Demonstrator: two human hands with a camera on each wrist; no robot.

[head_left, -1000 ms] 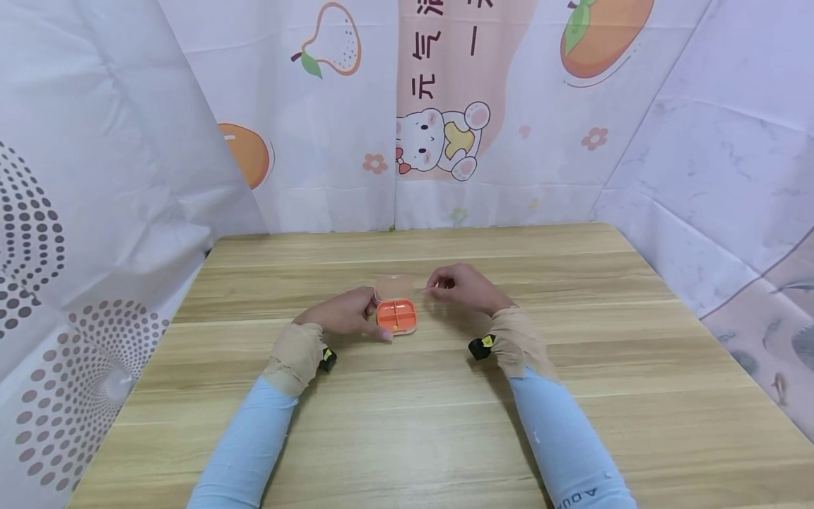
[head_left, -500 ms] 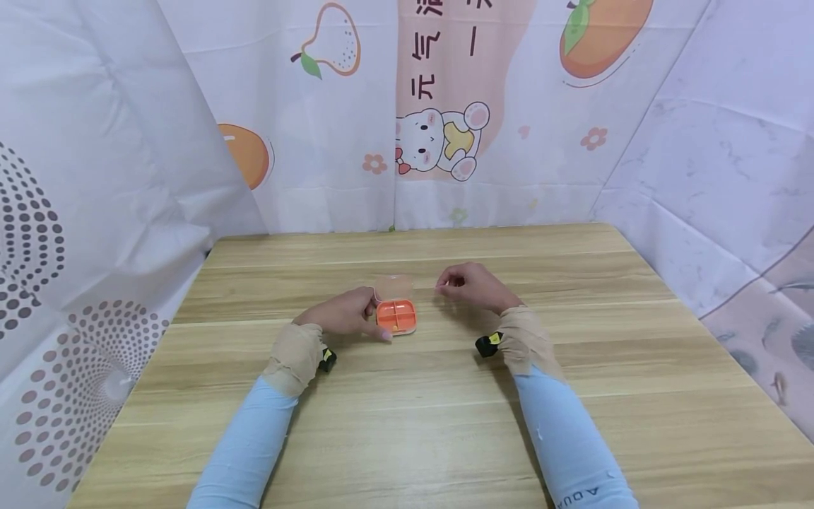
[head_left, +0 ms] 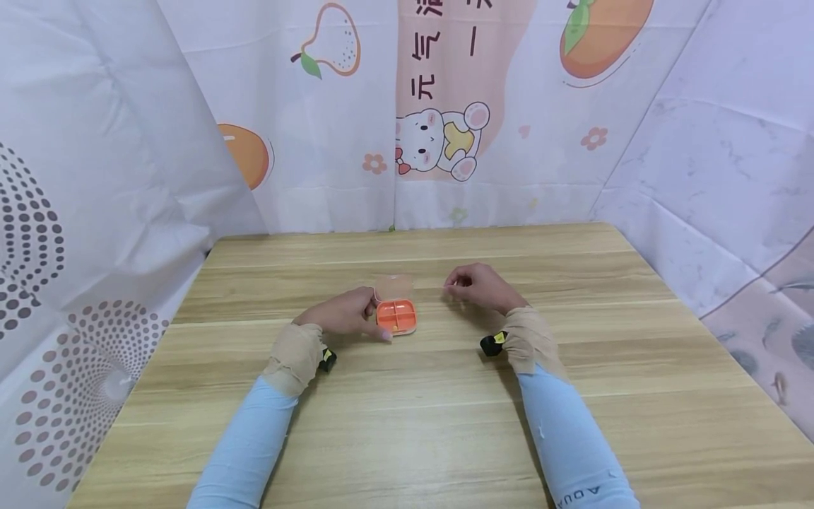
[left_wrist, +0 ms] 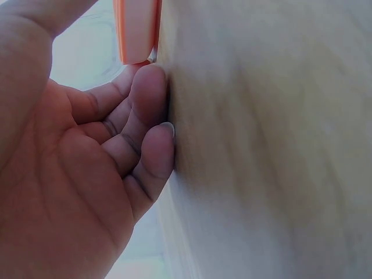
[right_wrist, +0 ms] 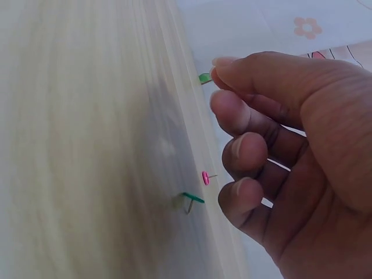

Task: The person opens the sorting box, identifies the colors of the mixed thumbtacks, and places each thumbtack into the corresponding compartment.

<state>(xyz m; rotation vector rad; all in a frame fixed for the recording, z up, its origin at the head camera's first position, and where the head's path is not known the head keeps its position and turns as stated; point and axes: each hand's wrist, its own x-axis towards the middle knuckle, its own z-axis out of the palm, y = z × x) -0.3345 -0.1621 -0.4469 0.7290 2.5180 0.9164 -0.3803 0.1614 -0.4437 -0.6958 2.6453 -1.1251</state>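
Note:
A small orange pill box (head_left: 405,309) with divided compartments stands on the table, its clear lid (head_left: 394,288) swung back. Something tiny and yellow (head_left: 395,328) is in its front left compartment, too small to make out. My left hand (head_left: 340,312) holds the box from the left, thumb at the front and fingers behind. To the right of the box, apart from it, my right hand (head_left: 480,286) hovers with fingers loosely bent and nothing visible in them. The right wrist view has a pink thumbtack (right_wrist: 205,178) and a green thumbtack (right_wrist: 193,197) on the table near that hand.
The wood-grain table (head_left: 407,424) meets a printed curtain (head_left: 331,191) at its back edge. More cloth hangs along the left and right sides. Each wrist carries a small black camera (head_left: 492,344).
My right hand has drawn rightward, away from the open lid, by a short way. The left hand and the pill box have kept their place.

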